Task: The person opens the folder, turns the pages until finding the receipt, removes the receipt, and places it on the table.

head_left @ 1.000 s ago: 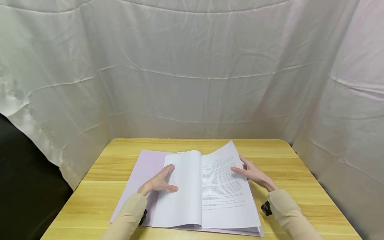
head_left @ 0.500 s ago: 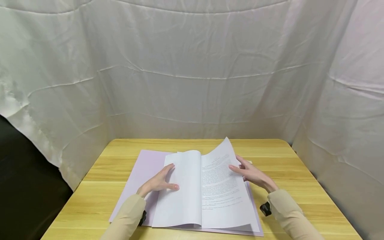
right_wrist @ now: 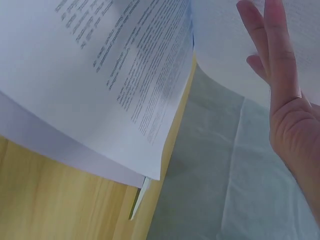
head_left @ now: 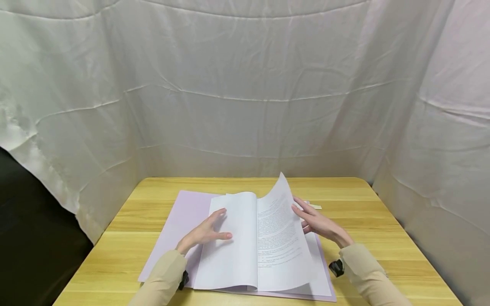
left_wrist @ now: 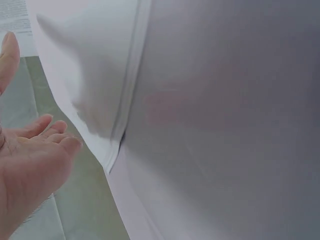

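Observation:
Printed pages lie open on a lilac cover point(head_left: 164, 238), with a blank left page point(head_left: 229, 255) and a lifted, curving right page point(head_left: 279, 242) full of text. My right hand point(head_left: 319, 223) pinches that page near its far right edge, thumb in front and fingers behind. In the right wrist view, the fingers point(right_wrist: 282, 60) stretch along the page's pale underside. My left hand point(head_left: 204, 231) hovers low over the outer part of the blank page, its fingers spread and thumb pointing right. More white sheets point(head_left: 315, 259) show beneath the lifted page.
The pages and cover lie on a wooden table point(head_left: 363, 225). A small pale strip point(head_left: 316, 207) sticks out at their far right edge. Light grey cloth point(head_left: 245, 106) hangs around the table's back and sides, and something black point(head_left: 30, 238) stands at the left.
My right hand has moved left with the page edge, which curls higher and uncovers more of the sheets below. The left thumb has shifted slightly right.

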Demonstrator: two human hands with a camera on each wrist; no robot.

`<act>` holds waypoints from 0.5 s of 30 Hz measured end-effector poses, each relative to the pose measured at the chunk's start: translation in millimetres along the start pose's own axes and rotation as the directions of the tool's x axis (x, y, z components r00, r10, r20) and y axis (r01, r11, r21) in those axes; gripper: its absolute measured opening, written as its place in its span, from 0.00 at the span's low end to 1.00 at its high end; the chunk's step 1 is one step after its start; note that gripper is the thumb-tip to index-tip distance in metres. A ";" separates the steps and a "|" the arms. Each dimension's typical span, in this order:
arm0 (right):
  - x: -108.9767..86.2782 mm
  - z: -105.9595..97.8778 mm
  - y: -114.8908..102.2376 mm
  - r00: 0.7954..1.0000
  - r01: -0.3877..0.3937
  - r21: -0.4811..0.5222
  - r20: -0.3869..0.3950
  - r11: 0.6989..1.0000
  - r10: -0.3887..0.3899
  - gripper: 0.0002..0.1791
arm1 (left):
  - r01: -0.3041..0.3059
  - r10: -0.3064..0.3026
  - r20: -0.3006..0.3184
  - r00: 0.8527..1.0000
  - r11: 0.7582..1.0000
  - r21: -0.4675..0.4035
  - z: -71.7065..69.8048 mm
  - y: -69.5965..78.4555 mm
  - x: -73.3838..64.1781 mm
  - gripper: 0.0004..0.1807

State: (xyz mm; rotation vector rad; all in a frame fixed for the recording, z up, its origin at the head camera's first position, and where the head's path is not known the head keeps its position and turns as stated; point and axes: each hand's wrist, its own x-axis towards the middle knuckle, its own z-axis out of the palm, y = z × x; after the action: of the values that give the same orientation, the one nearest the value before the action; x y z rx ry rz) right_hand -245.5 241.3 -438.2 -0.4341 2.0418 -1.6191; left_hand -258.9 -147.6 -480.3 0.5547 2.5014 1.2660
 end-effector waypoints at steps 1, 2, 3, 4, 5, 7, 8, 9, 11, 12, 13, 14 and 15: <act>0.1 0.7 -0.5 1.000 0.008 0.006 0.009 1.000 -0.008 0.40 | 0.005 -0.005 -0.002 1.000 1.000 -0.006 0.4 1.2 -0.2 0.55; 0.2 1.4 -0.9 1.000 0.017 0.010 0.016 1.000 -0.017 0.40 | 0.011 -0.011 -0.004 1.000 1.000 -0.010 0.8 2.2 -0.3 0.54; 0.3 2.0 -1.4 0.999 0.028 0.014 0.027 1.000 -0.028 0.39 | 0.017 -0.017 -0.007 1.000 1.000 -0.015 1.3 3.3 -0.3 0.54; 0.4 2.8 -2.1 0.999 0.035 0.020 0.033 0.999 -0.036 0.39 | 0.021 -0.021 -0.010 1.000 1.000 -0.017 1.7 4.2 -0.2 0.54; 0.6 3.4 -2.5 0.998 0.045 0.023 0.042 0.999 -0.046 0.38 | 0.025 -0.025 -0.011 1.000 0.999 -0.023 2.1 5.1 -0.1 0.54; 1.2 4.9 -3.4 0.996 0.063 0.029 0.057 0.998 -0.065 0.38 | 0.030 -0.031 -0.014 0.999 0.999 -0.036 2.9 7.0 0.2 0.53; 1.6 5.5 -3.8 0.996 0.068 0.028 0.060 0.997 -0.069 0.37 | 0.035 -0.035 -0.014 0.999 0.998 -0.044 3.2 7.7 0.3 0.53; 2.0 6.2 -4.2 0.995 0.072 0.028 0.064 0.997 -0.073 0.37 | 0.040 -0.040 -0.013 0.999 0.998 -0.054 3.5 8.6 0.5 0.53; 2.8 7.5 -4.7 0.995 0.074 0.027 0.067 0.997 -0.076 0.37 | 0.045 -0.046 -0.012 0.999 0.997 -0.069 3.9 10.2 0.6 0.53; 3.2 8.1 -5.1 0.995 0.075 0.027 0.070 0.997 -0.077 0.37 | 0.047 -0.049 -0.013 0.999 0.996 -0.078 4.0 10.9 0.6 0.52; 3.5 8.8 -5.4 0.994 0.076 0.025 0.071 0.997 -0.078 0.37 | 0.050 -0.051 -0.012 0.999 0.995 -0.087 4.1 11.0 0.7 0.52; 3.8 9.5 -5.7 0.994 0.075 0.027 0.072 0.997 -0.077 0.37 | 0.050 -0.051 -0.013 0.999 0.994 -0.096 4.2 11.6 0.7 0.52; 4.1 10.2 -6.0 0.994 0.077 0.027 0.072 0.997 -0.078 0.37 | 0.046 -0.048 -0.012 0.999 0.993 -0.105 4.2 12.1 0.8 0.51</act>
State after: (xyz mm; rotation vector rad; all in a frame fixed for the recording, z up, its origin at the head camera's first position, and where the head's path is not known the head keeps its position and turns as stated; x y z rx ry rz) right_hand -243.5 229.4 -434.9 -0.5620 1.9722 -1.6464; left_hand -255.3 -137.8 -473.0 0.4604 2.4286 1.3785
